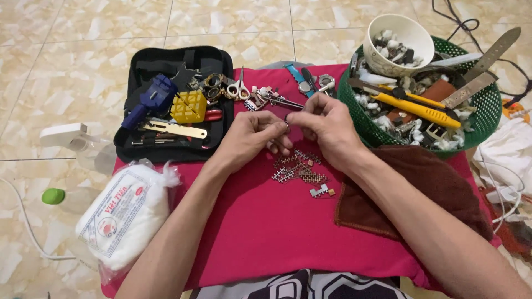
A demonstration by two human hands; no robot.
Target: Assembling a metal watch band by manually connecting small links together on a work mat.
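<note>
My left hand (252, 137) and my right hand (327, 128) meet over a red cloth (260, 227), fingertips pinched together on a small metal watch-band link (287, 120). Most of the link is hidden by the fingers. Just below the hands lies a heap of loose metal watch-band links (298, 168), with one separate piece (321, 191) nearer me.
An open black tool case (172, 102) with a blue tool, yellow block and small scissors (239, 88) lies at the left. A green basket (421, 105) with a white bowl (399, 41), yellow knife and straps stands at the right. A brown cloth (421, 188) and a white cotton bag (124, 216) flank the work spot.
</note>
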